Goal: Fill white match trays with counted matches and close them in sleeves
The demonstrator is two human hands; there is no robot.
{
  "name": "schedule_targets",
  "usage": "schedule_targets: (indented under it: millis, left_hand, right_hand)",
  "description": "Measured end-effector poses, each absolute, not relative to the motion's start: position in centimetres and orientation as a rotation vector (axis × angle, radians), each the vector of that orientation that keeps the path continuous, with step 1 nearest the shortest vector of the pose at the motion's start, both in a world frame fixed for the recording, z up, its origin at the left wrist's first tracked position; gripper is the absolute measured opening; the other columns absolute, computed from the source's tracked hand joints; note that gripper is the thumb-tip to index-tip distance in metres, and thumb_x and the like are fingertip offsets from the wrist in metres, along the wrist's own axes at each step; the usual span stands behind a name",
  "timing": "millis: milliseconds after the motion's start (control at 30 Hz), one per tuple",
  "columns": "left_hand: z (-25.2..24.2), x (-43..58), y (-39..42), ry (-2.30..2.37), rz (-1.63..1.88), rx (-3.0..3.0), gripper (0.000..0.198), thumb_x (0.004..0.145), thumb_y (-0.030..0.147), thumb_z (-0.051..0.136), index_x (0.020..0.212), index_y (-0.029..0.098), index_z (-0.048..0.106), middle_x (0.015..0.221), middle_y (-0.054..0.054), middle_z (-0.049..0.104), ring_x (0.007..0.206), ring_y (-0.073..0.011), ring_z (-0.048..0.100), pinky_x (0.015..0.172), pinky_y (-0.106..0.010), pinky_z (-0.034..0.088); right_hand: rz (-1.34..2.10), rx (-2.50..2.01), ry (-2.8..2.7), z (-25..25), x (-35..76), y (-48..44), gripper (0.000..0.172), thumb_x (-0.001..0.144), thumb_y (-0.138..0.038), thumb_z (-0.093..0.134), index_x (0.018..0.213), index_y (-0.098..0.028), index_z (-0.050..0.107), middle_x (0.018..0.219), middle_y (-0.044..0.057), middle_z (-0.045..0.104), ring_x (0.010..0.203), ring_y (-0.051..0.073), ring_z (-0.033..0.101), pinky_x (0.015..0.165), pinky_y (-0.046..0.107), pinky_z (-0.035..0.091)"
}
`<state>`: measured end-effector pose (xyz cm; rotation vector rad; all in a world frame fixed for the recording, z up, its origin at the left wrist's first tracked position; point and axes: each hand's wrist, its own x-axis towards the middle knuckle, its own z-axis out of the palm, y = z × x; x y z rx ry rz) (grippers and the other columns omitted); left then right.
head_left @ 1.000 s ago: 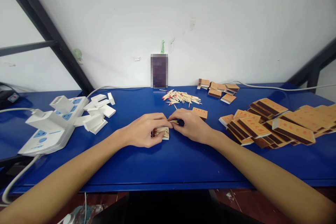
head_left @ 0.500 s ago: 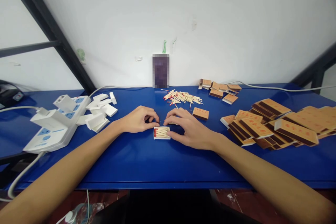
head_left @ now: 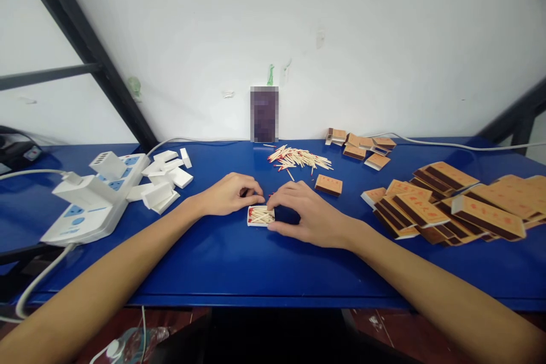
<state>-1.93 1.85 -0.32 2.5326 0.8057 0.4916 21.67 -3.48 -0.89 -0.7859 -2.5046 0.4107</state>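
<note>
A small white matchbox tray [head_left: 258, 225] lies on the blue tabletop between my hands. Red-tipped matches [head_left: 261, 215] fill it, some of them crossing at an angle. My right hand [head_left: 309, 213] grips the tray's right end, thumb at the front corner and fingertips at the back. Close behind the tray's back edge is my left hand [head_left: 232, 193], its fingers curled and drawn to the thumb; whether it holds anything is hidden. Behind both hands is a loose pile of matches [head_left: 298, 157]. A closed orange-brown matchbox [head_left: 329, 184] lies beyond my right hand.
Many matchboxes [head_left: 420, 207] are heaped at the right, and several empty sleeves [head_left: 355, 151] lie at the back right. White trays [head_left: 160, 193] sit at the left beside a power strip [head_left: 96, 213] with plugs and cables. A blurred dark panel [head_left: 264, 115] stands against the wall.
The tray has shifted slightly left, with my right fingers closing at its end. Matches inside lie more crossed. My left fingertips have drawn nearer the thumb.
</note>
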Motion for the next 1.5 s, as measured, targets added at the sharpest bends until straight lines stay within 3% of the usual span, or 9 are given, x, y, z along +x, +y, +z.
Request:
schedule_targets:
  millis: [167, 433, 733, 1000, 1200, 1367, 1500]
  left_hand:
    - [-0.3, -2.0, 1.8, 0.799, 0.5, 2.53, 0.026, 0.093, 0.038, 0.059, 0.09, 0.015, 0.071, 0.073, 0.0, 0.063, 0.059, -0.0084, 0.05, 0.057, -0.02, 0.037]
    - [-0.1, -1.8, 1.4, 0.771, 0.449, 2.577, 0.019, 0.09, 0.033, 0.063, 0.094, 0.017, 0.071, 0.075, 0.001, 0.059, 0.062, -0.0088, 0.051, 0.06, -0.021, 0.038]
    - [1.0, -1.5, 0.7, 0.896, 0.244, 2.711, 0.014, 0.093, 0.025, 0.05, 0.091, 0.017, 0.062, 0.083, -0.002, 0.061, 0.07, -0.0127, 0.052, 0.065, -0.025, 0.038]
    - [1.9, -2.0, 0.7, 0.903, 0.452, 2.399, 0.022, 0.094, 0.034, 0.052, 0.087, 0.015, 0.061, 0.069, 0.002, 0.051, 0.061, -0.0101, 0.043, 0.058, -0.022, 0.036]
    - [2.9, -1.3, -0.5, 0.819, 0.277, 2.32, 0.019, 0.087, 0.032, 0.06, 0.08, 0.014, 0.065, 0.064, 0.004, 0.045, 0.056, -0.0078, 0.038, 0.053, -0.021, 0.033]
    - [2.4, -0.4, -1.0, 0.725, 0.246, 2.415, 0.011, 0.083, 0.023, 0.063, 0.08, 0.014, 0.069, 0.062, 0.005, 0.044, 0.053, -0.0061, 0.038, 0.054, -0.02, 0.033]
    - [1.9, 0.0, -1.2, 0.701, 0.291, 2.444, 0.013, 0.084, 0.025, 0.063, 0.079, 0.014, 0.068, 0.064, 0.004, 0.049, 0.054, -0.0063, 0.042, 0.056, -0.02, 0.034]
  right_hand:
    - [0.351, -0.763, -2.552, -0.5, 21.6, -4.2, 0.023, 0.082, -0.027, 0.07, 0.103, -0.02, 0.062, 0.098, 0.006, 0.068, 0.095, 0.022, 0.057, 0.087, 0.039, 0.038]
    - [0.2, -0.783, -2.551, -0.4, 21.8, -4.4, 0.029, 0.08, -0.031, 0.068, 0.106, -0.019, 0.063, 0.098, 0.007, 0.07, 0.092, 0.024, 0.057, 0.082, 0.039, 0.036]
    - [0.234, -0.819, -2.601, 0.2, 21.8, -4.6, 0.023, 0.078, -0.03, 0.067, 0.098, -0.019, 0.063, 0.089, 0.005, 0.069, 0.084, 0.022, 0.053, 0.078, 0.036, 0.033]
    - [0.217, -0.876, -2.592, 0.0, 22.1, -4.4, 0.02, 0.076, -0.027, 0.066, 0.093, -0.02, 0.058, 0.086, 0.004, 0.064, 0.085, 0.021, 0.051, 0.077, 0.034, 0.03]
    - [0.217, -0.946, -2.584, -0.1, 22.0, -4.4, 0.022, 0.073, -0.028, 0.065, 0.087, -0.02, 0.05, 0.079, 0.002, 0.059, 0.08, 0.02, 0.05, 0.074, 0.033, 0.03]
    - [0.268, -0.951, -2.59, 0.1, 22.0, -4.4, 0.027, 0.074, -0.03, 0.067, 0.092, -0.021, 0.05, 0.085, 0.002, 0.06, 0.081, 0.02, 0.051, 0.076, 0.034, 0.033]
    - [0.289, -0.915, -2.575, 0.6, 22.4, -4.3, 0.031, 0.077, -0.035, 0.07, 0.098, -0.02, 0.053, 0.09, 0.004, 0.062, 0.083, 0.021, 0.052, 0.078, 0.034, 0.037]
